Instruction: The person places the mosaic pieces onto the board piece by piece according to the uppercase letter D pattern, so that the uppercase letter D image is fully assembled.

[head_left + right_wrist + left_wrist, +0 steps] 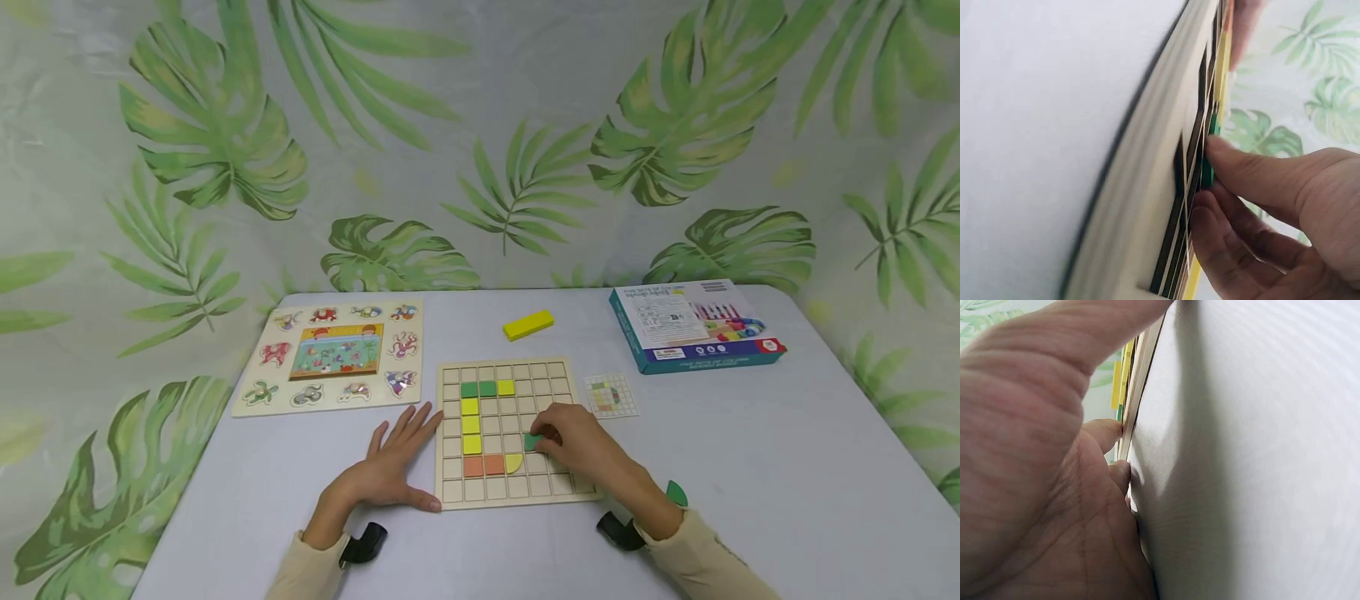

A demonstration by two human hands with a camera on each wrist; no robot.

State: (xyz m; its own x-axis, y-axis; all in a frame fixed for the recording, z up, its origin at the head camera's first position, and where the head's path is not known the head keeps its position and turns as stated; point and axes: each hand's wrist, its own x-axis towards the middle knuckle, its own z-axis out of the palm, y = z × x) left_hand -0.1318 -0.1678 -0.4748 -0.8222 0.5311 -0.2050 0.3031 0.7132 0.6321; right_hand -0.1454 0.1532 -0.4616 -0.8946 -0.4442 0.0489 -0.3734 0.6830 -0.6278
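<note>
A wooden grid board (498,502) lies mid-table. Along its upper part sit two green square tiles (478,389) and a yellow one; a column of yellow square tiles (470,425) runs down the left. Below it are two orange tiles (483,466) and a yellow quarter-round tile (513,463). With thumb and fingers, my right hand (573,433) pinches a green tile (1208,169) right at the grid, its shape partly hidden by the fingers. My left hand (393,467) rests with spread fingers at the board's left edge, fingertips against the rim in the left wrist view.
A small pattern card (611,396) lies right of the board. Behind the board is a yellow block row (528,325). At back left lies a sea-animal puzzle (337,358), at back right a teal box (693,325). A green piece (677,493) shows beside my right wrist.
</note>
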